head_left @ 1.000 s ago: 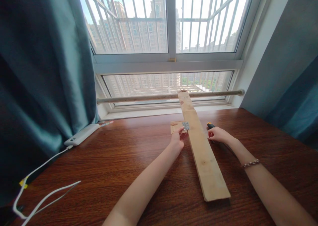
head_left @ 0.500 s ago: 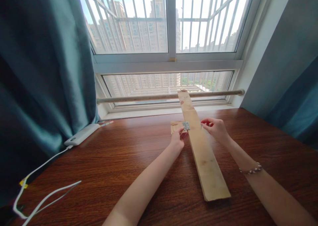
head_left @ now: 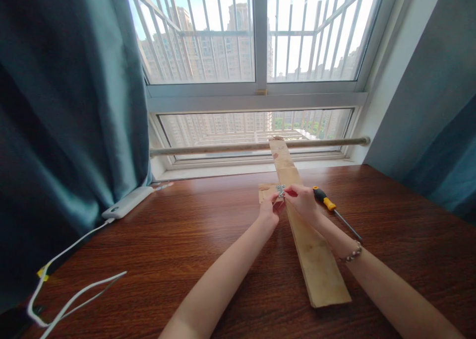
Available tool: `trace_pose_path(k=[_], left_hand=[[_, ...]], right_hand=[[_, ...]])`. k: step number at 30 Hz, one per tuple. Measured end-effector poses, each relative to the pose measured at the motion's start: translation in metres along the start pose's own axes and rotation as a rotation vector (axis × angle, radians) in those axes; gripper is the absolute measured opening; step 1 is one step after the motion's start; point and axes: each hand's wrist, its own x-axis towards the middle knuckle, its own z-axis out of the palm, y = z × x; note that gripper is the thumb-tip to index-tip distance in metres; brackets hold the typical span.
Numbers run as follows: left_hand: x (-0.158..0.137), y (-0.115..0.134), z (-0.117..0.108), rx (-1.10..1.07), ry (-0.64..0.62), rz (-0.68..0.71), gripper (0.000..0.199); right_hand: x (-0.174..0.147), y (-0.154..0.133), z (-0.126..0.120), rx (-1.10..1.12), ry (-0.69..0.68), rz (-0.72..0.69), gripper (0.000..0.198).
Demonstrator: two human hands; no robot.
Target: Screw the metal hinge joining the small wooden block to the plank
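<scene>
A: What lies nearest, low in the frame?
B: A long plank (head_left: 310, 239) on the tabletop (head_left: 167, 259), running up to the rail (head_left: 223, 148).
A: And mid-frame?
B: The left hand (head_left: 268, 214) presses a small block (head_left: 266, 192); the right hand (head_left: 303, 203) has its fingers (head_left: 288, 194) pinched at the hinge (head_left: 280, 189). Whether they grip anything, I can't tell. A screwdriver (head_left: 327, 203) lies just right.

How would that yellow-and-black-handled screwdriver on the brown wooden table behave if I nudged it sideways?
The yellow-and-black-handled screwdriver would probably roll: its handle looks round and the thin metal shaft offers little to stop it. The brown wooden table looks smooth and glossy, so it may also slide easily. It looks stiff and light. Nothing touches it; the right hand is beside it.
</scene>
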Motion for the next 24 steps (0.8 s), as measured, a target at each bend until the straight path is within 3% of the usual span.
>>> trace_pose_path(k=[9, 15, 18, 21, 24], left_hand=[[0.006, -0.002, -0.004, 0.006, -0.032, -0.007, 0.014], [0.009, -0.003, -0.005, 0.009, -0.030, -0.002, 0.013], [0.006, -0.002, -0.004, 0.003, -0.034, -0.017, 0.012], [0.004, -0.001, -0.002, 0.009, -0.012, -0.023, 0.011], [0.004, -0.001, -0.002, 0.006, 0.039, -0.020, 0.012]], right_hand=[[-0.005, 0.005, 0.008, -0.250, -0.115, -0.282, 0.017], [-0.007, 0.000, 0.006, -0.324, -0.148, -0.286, 0.019], [-0.006, -0.001, 0.003, -0.207, -0.123, -0.238, 0.015], [0.002, 0.001, -0.012, -0.088, -0.058, -0.083, 0.021], [0.014, 0.010, -0.037, -0.223, -0.027, 0.123, 0.027]])
